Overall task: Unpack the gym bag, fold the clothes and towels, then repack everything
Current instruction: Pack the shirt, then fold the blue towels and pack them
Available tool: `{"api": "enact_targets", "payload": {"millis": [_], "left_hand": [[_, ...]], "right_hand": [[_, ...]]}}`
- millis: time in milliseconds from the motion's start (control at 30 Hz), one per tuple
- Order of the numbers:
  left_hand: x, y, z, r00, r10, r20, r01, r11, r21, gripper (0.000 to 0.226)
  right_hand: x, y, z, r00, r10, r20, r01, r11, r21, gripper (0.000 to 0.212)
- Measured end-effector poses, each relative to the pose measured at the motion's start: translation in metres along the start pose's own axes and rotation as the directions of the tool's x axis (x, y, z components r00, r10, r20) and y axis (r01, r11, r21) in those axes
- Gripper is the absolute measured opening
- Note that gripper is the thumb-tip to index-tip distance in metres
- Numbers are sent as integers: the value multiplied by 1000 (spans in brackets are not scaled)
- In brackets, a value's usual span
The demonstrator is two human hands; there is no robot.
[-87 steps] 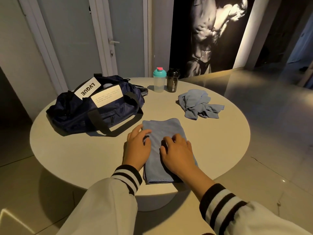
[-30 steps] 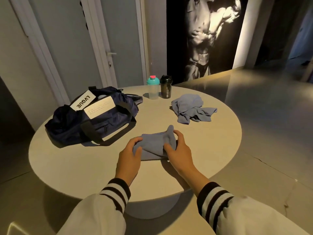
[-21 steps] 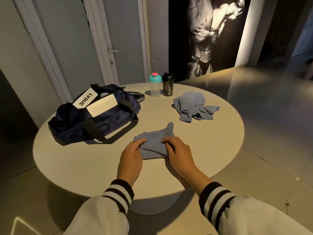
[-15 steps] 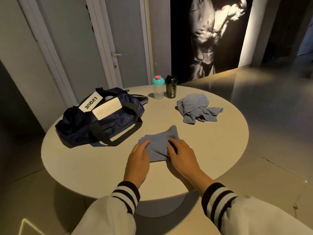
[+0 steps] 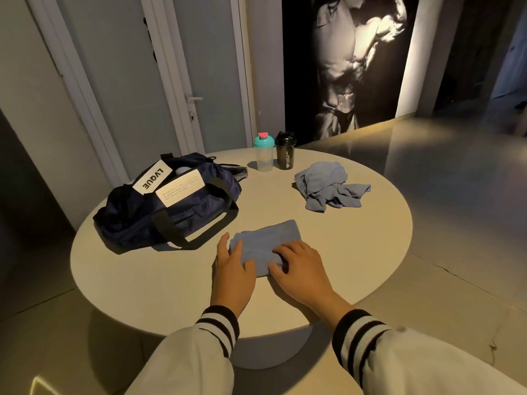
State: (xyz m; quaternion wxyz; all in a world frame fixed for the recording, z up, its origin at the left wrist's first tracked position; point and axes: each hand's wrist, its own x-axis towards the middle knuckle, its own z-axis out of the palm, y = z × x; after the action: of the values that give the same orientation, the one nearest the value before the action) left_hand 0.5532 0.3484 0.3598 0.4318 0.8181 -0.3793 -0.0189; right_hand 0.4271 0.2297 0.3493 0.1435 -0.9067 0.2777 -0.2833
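Two hands, fingers loosely spread, press the folded towel [image 5: 268, 240]: left hand [image 5: 232, 269] at its nine o'clock edge, right hand [image 5: 299, 269] at five, probably setting the crease.

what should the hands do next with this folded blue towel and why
Probably lift the right hand off and reach for the crumpled blue cloth. The folded towel already lies as a flat, compact rectangle under the left hand and the right, so pressing seems done, while the cloth beyond it, near the black bottle, is unfolded.
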Motion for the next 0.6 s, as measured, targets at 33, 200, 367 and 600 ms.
{"api": "enact_targets", "payload": {"millis": [33, 200, 367, 600], "left_hand": [[-1, 1, 0, 1000, 8, 3, -8, 1000, 29, 53], [-2, -3, 5, 943, 293, 161, -327, 908, 263, 44], [7, -16, 11, 975, 163, 151, -196, 952, 236, 41], [2, -8, 2, 989, 143, -31, -144, 989, -39, 38]], "right_hand": [[0, 0, -1, 1000, -10, 14, 10, 1000, -9, 40], [-1, -2, -6, 996, -17, 82, 11, 997, 77, 50], [-2, 4, 0, 998, 66, -23, -65, 997, 46, 22], [-6, -2, -7, 992, -18, -127, 37, 988, 148, 20]]}}
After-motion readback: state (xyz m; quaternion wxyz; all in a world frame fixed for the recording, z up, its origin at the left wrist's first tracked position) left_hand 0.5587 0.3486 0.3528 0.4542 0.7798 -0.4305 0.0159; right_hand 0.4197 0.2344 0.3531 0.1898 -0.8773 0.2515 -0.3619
